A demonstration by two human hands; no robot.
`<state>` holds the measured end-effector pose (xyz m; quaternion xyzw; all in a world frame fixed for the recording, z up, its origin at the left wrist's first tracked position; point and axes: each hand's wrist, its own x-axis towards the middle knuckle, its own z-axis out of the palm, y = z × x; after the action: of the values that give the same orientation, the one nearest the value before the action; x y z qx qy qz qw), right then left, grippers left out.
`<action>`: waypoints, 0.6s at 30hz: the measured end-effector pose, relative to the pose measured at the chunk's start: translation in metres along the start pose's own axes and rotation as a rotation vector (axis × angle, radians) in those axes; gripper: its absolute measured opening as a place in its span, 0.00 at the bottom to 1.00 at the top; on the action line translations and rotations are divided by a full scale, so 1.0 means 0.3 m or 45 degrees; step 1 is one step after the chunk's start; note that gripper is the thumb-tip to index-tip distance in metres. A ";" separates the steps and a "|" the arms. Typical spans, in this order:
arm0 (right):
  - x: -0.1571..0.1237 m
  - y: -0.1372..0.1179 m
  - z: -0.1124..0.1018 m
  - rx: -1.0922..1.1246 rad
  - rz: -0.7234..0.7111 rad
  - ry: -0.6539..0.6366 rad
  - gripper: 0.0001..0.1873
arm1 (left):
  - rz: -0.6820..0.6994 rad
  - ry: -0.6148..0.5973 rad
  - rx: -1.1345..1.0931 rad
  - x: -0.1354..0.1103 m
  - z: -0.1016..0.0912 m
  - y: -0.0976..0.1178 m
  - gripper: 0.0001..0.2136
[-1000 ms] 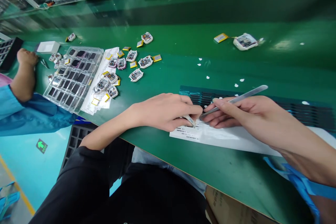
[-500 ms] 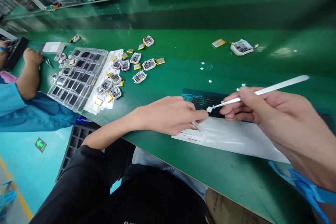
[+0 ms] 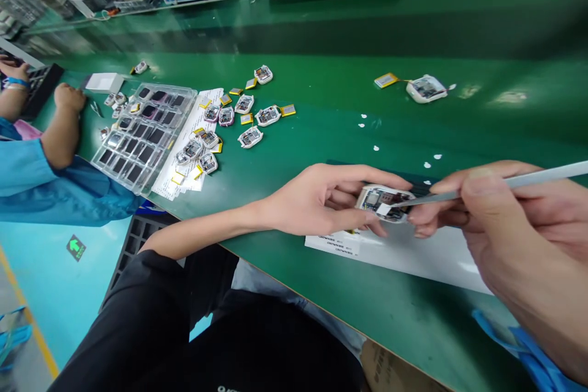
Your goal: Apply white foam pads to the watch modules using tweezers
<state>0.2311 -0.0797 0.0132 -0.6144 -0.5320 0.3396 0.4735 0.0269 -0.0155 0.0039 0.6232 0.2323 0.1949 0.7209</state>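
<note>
Both grips were closed on something in the head view. Left hand [image 3: 316, 199], at about 6 o'clock of the green worktop [image 3: 321, 104], pinched a small white device casing [image 3: 383, 201] between thumb and fingers, its open side up with the circuit board showing. Right hand [image 3: 500, 220], at 3 o'clock of the casing, pressed its thumb and fingers together on metal tweezers [image 3: 505, 184], whose tips held a small white square sticker [image 3: 383, 209] right on the casing's near edge. Casing and hands hovered just above a white paper sheet [image 3: 413, 251] lying at the worktop's near edge, with a dark slotted tray [image 3: 420, 187] just behind it, mostly hidden.

Small white scraps [image 3: 375, 148] dotted the worktop at 12 o'clock of the hands. Farther off at 1 o'clock lay another white casing [image 3: 426, 88] wired to a yellow battery [image 3: 386, 79]. At 10 o'clock sat a scatter of similar casings and batteries [image 3: 250, 136] beside a clear compartment tray [image 3: 140, 135] holding dark screens. At the far left, a co-worker's arm in a blue sleeve [image 3: 41, 190] rested on the worktop edge.
</note>
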 end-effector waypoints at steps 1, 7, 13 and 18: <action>0.000 -0.002 0.003 0.022 0.027 0.003 0.22 | -0.007 -0.001 -0.002 -0.001 0.002 -0.001 0.21; 0.005 -0.014 -0.002 0.008 0.064 -0.018 0.22 | -0.060 -0.012 -0.002 -0.009 0.022 -0.013 0.27; 0.008 -0.015 0.000 0.019 0.059 -0.041 0.22 | -0.075 -0.013 0.007 -0.016 0.034 -0.022 0.30; 0.005 0.004 -0.007 -0.038 0.064 -0.021 0.23 | -0.078 -0.012 0.017 -0.018 0.035 -0.014 0.29</action>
<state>0.2338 -0.0786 0.0131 -0.6318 -0.5254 0.3484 0.4511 0.0284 -0.0277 0.0013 0.6216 0.2491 0.1683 0.7234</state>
